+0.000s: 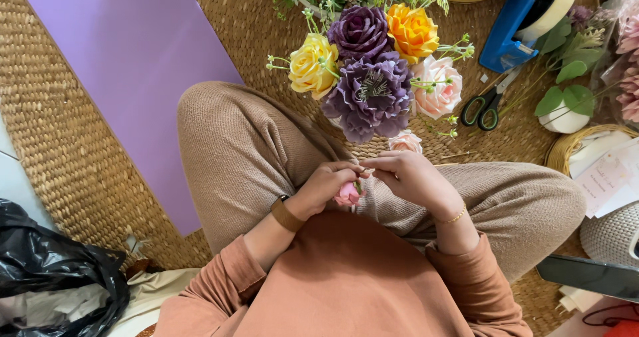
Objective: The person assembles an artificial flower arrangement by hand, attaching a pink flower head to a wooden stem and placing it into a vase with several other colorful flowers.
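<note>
Both hands meet over the lap — left hand [324, 187] fingers grasping a small pink rosebud [347, 194], right hand [407, 176] pinching its top; petal-shaping seems underway, needing gentle pulls.

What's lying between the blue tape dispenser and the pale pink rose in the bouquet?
In the head view, green-handled scissors lie on the woven mat between the tape dispenser and the pale pink rose.

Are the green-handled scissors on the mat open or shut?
Shut, it seems: the scissors lie flat on the woven mat, their two handle loops close together and the blades running as one line toward the blue tape dispenser.
</note>
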